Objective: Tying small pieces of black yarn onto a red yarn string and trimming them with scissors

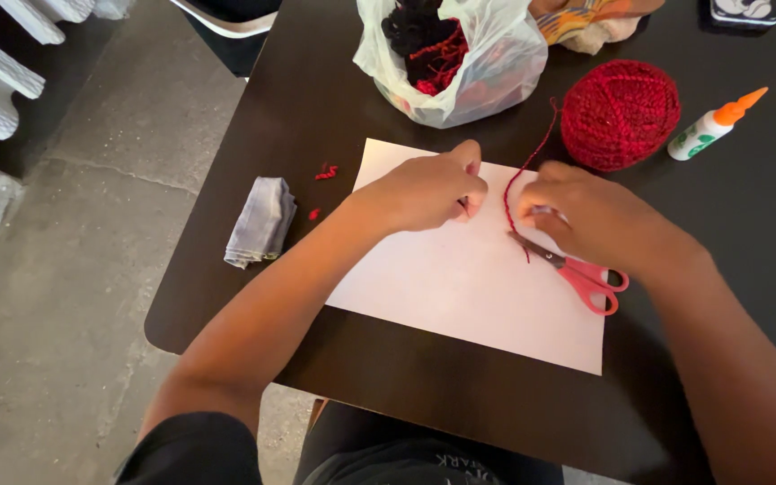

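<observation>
My left hand (424, 190) rests on the white sheet of paper (460, 287), its fingers curled shut, pinching one end of the red yarn strand (515, 180). My right hand (586, 216) sits just beside it, fingers closed over the strand's other part; the strand loops between them and runs up to the red crocheted ball (620, 114) on the dark table (747, 224). Red-handled scissors (577, 271) lie on the paper under my right wrist. A glue bottle (716, 126) lies right of the ball, a plastic bag (460, 63) of yarn behind, a folded grey cloth (262, 222) at left.
</observation>
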